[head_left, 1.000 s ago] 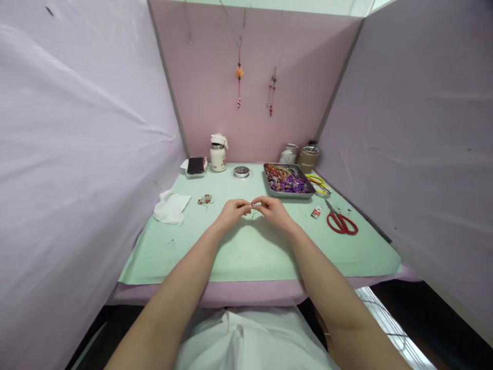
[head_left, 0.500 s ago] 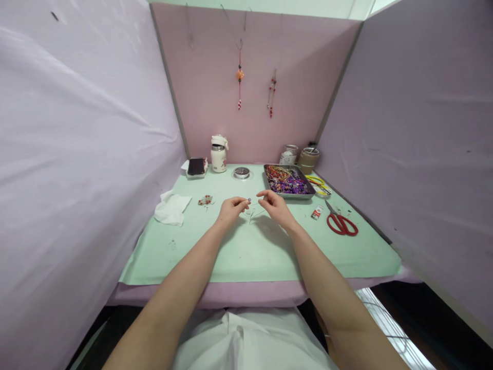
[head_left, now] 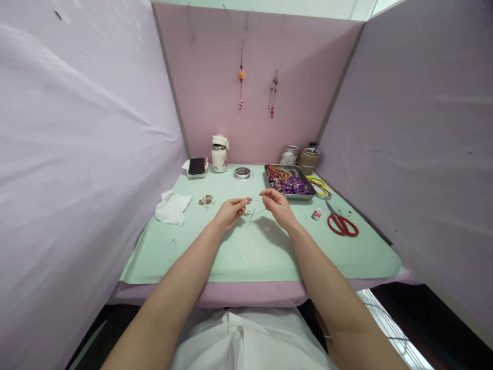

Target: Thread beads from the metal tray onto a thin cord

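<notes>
Above the middle of the green-covered table [head_left: 262, 262], my left hand [head_left: 231, 211] pinches a small purple bead [head_left: 249, 199] at its fingertips. To its right, my right hand [head_left: 278, 206] is closed, thumb and forefinger together on a thin pale cord [head_left: 257, 200]. The cord runs from the bead to the right fingertips, nearly straight. More of the cord hangs in loose loops below, between the hands. Whether it passes through the bead is too small to tell.
Red-handled scissors [head_left: 342, 224] and a small red-and-white packet [head_left: 318, 213] lie right. Behind stand a metal tray [head_left: 296, 197] of beads and cords, a wire spool [head_left: 242, 173] and a cream bottle [head_left: 219, 158]. Left are a white cloth [head_left: 171, 207] and a beaded piece [head_left: 206, 200].
My right hand has moved slightly right and its thumb and forefinger have closed on the cord. The stretch of cord between the hands is straighter. The left hand keeps its pinch.
</notes>
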Motion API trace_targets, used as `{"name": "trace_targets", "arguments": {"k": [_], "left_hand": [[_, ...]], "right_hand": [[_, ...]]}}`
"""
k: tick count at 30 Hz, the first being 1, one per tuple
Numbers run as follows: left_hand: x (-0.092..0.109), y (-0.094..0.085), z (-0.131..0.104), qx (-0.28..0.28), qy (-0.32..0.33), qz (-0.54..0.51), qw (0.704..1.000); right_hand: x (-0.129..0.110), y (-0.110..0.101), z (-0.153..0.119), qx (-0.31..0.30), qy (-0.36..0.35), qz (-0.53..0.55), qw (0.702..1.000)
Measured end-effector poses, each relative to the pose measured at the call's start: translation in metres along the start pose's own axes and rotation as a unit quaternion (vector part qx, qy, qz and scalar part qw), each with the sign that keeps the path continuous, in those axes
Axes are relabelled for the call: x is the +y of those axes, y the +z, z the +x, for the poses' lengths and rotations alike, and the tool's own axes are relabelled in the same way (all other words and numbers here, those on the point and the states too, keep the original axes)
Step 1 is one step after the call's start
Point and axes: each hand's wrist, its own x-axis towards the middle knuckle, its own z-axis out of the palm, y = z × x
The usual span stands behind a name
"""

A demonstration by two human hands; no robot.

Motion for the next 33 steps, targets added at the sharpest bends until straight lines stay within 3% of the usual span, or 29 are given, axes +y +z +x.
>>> {"name": "trace_targets", "arguments": {"k": [5,13,18,22,24,33], "left_hand": [[-0.002,0.0,0.001,-0.016,-0.005,0.011,1.0],[0.0,0.0,0.001,0.029,0.013,0.023,0.999],[-0.003,0.001,0.001,0.041,0.052,0.091,0.994],[-0.006,0.0,0.001,0.044,0.066,0.14,0.987],[-0.007,0.001,0.001,0.042,0.071,0.144,0.986],[-0.006,0.004,0.0,0.057,0.092,0.15,0.983]], "right_hand": [[-0.003,0.003,-0.003,-0.019,0.008,0.009,1.0],[-0.001,0.0,-0.002,-0.02,0.007,-0.086,0.996],[0.002,0.002,-0.002,0.044,-0.074,-0.302,0.949],[0.002,0.011,-0.004,-0.023,-0.108,-0.297,0.948],[0.004,0.015,-0.004,-0.028,-0.117,-0.299,0.947],[-0.002,0.016,-0.008,0.072,-0.193,-0.413,0.887]]}}
